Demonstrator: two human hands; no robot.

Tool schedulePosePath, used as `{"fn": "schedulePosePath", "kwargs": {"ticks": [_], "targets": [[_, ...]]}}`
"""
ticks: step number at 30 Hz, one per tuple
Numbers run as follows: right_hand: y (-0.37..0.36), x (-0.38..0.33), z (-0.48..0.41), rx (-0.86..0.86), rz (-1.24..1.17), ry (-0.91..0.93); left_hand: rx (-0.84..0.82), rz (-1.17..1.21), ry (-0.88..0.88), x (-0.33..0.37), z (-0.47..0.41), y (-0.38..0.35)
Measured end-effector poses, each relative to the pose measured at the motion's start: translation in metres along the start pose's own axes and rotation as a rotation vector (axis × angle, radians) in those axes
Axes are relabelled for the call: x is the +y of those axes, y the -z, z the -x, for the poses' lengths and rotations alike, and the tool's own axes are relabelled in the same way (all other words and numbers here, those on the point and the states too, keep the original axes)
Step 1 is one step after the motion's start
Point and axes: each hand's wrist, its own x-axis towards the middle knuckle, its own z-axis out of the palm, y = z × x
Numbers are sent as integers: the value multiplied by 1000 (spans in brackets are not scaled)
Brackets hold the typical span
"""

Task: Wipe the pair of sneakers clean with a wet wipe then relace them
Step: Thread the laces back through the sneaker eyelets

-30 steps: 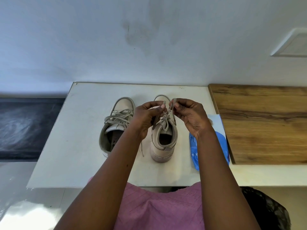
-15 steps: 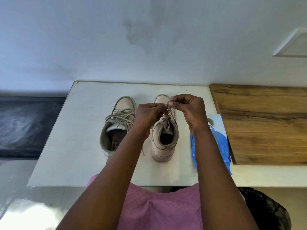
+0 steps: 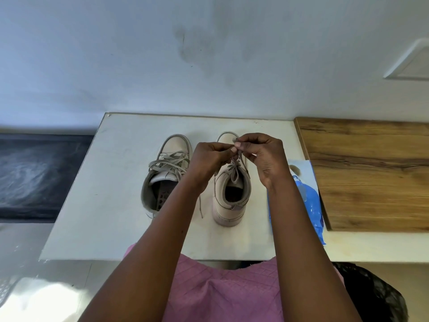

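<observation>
Both forearms reached forward; left hand (image 3: 209, 156) and right hand (image 3: 262, 154) met fingertip to fingertip, pinching the grey flat lace (image 3: 235, 169) just above the right beige leather sneaker (image 3: 232, 194); laced twin sneaker (image 3: 166, 173) sat left of the fingers.

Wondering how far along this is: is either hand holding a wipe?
No, the left hand and right hand both pinch the lace above one sneaker.

The left sneaker (image 3: 173, 145) and right sneaker (image 3: 228, 211) are pale beige with grey-beige laces (image 3: 169, 162). The left one's insole is dark brown and dotted. The tabletop (image 3: 111, 182) is off-white, the wet-wipe pack (image 3: 311, 201) bright blue, and the board (image 3: 371, 177) warm brown with dark wood grain. The garment (image 3: 222, 293) is pink with a diamond pattern.
</observation>
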Motion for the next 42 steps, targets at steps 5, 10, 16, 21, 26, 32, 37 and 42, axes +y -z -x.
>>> {"fn": "schedulePosePath", "kwargs": {"ticks": [5,10,16,21,26,32,37,42], "targets": [[2,2,1,-12,66,-87,7,65,63,1,0,-2],[3,2,-2,-41,305,-16,73,116,106,1,-1,-4],[1,13,-6,12,511,10,115,152,133,-3,0,-6],[6,2,0,-49,479,33,102,158,109,-5,-3,-5],[6,3,-1,24,487,88,56,88,75,-4,-3,0],[-4,2,2,25,821,230,178,-270,-52,0,2,-4],[-9,4,0,-77,1169,214,260,-422,-77,4,10,-14],[2,15,-7,-150,816,4,157,-491,-76,7,10,-10]]}}
